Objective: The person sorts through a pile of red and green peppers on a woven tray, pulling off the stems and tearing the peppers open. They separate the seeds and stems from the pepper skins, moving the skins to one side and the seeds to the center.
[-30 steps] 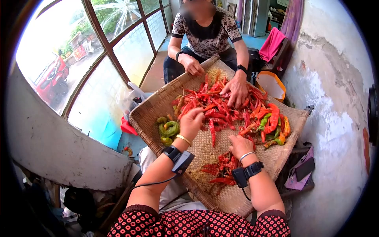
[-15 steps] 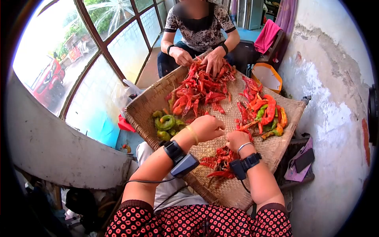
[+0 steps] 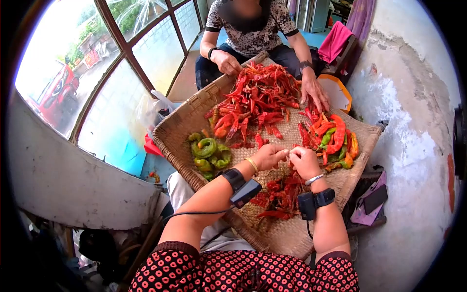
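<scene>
My left hand [image 3: 270, 156] and my right hand [image 3: 304, 162] meet fingertip to fingertip above the middle of a woven basket tray [image 3: 233, 202]. Both have pinched fingers, and whatever lies between them is too small or hidden to make out. Below my wrists sits a small pile of dried red chili peppers [image 3: 279, 197]. A larger heap of red chili peppers [image 3: 255, 92] fills the far end. Curled green peppers [image 3: 209, 153] rest left of my left hand. Mixed red, orange and green peppers [image 3: 338, 141] lie right of my right hand.
Across the tray sits another person [image 3: 248, 36], one hand [image 3: 315, 90] reaching toward the right-hand peppers, the other [image 3: 226, 62] at the far rim. An orange-rimmed container [image 3: 335, 92] stands beyond the right edge. A phone [image 3: 374, 199] lies on purple cloth at right. Windows line the left.
My hands have come together, the right one rising slightly. The other person's one hand has moved from the big heap to the right-side peppers, and the other has drawn back to the rim.
</scene>
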